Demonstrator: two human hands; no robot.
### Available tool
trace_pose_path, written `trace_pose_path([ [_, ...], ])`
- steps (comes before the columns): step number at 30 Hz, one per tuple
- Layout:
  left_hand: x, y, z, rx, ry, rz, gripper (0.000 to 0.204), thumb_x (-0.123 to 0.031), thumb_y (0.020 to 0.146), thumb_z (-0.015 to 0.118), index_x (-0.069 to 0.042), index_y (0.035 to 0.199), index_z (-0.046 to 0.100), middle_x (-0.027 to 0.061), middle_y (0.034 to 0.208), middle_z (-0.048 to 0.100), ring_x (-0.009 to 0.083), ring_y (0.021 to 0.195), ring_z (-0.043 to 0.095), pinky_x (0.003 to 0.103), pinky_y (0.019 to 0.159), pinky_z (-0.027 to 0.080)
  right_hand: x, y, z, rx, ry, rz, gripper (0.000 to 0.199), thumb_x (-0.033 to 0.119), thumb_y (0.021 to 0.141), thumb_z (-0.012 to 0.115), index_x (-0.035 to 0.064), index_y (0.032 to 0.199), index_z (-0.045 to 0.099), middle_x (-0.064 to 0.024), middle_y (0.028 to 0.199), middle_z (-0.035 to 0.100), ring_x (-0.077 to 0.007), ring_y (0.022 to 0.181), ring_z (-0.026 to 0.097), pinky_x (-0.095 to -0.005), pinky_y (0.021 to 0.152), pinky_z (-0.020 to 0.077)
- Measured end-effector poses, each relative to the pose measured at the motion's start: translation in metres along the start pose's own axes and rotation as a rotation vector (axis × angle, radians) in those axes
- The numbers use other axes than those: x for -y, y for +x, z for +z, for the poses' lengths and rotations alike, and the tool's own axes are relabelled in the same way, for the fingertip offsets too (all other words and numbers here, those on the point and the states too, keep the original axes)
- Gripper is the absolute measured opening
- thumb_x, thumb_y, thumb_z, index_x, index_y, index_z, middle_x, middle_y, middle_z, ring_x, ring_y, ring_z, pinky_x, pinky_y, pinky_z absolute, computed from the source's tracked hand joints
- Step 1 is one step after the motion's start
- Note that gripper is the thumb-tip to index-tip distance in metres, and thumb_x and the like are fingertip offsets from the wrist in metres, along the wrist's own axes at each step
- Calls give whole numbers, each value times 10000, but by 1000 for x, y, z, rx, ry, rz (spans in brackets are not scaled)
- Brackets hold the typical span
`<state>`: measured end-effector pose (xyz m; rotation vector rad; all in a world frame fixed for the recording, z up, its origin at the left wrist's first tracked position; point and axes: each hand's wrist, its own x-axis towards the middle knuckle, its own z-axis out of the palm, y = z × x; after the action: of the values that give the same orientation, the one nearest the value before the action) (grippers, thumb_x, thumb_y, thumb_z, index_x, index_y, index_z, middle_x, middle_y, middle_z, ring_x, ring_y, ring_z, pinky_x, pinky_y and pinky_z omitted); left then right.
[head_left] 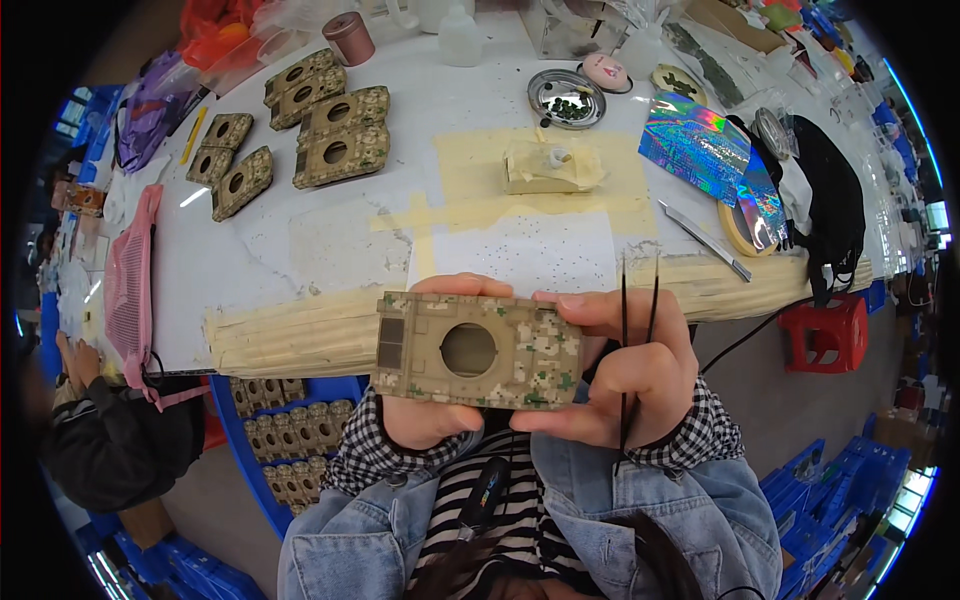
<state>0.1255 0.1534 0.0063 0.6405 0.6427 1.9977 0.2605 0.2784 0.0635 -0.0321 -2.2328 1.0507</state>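
Left hand (pixel 425 422) and right hand (pixel 648 380) pinched the camouflage-patterned model tank hull (pixel 518 350) between thumbs and fingers along its long edges, in front of the chest by the near edge of the table (pixel 250 255). Black tweezers (pixel 625 345) were also tucked in the right hand, prongs pointing away from the body. A loosened pinch could have dropped the hull; a careless turn of the right wrist could have scratched its finish with a prong. Small marks on the round pink case (pixel 605 71) were not clear enough to read.
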Motion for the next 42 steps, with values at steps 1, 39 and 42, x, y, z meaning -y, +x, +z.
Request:
trace_pose_path([
  [1,8,3,8,-31,-105,-18,897,-269,641,834,-30,1316,294,189,1247,457,261,1161,477,397,955,437,-2,3,0,4,-34,-4,520,279,630,830,96,861,401,-230,1092,505,-348,976,594,-405,773,528],
  [39,16,16,15,-60,-834,-351,562,-403,973,309,-126,1429,130,196,1339,385,322,1225,434,437,994,427,-19,34,-16,-115,136,73,126,45,786,664,10,893,607,-97,772,591,-197,704,570,-268,652,461],
  [42,15,16,12,-50,-726,-347,546,-387,975,313,-134,1424,133,179,1347,377,306,1227,435,447,999,421,-16,30,-13,-112,249,217,116,52,810,648,7,904,597,-94,788,582,-171,714,574,-262,668,464],
])
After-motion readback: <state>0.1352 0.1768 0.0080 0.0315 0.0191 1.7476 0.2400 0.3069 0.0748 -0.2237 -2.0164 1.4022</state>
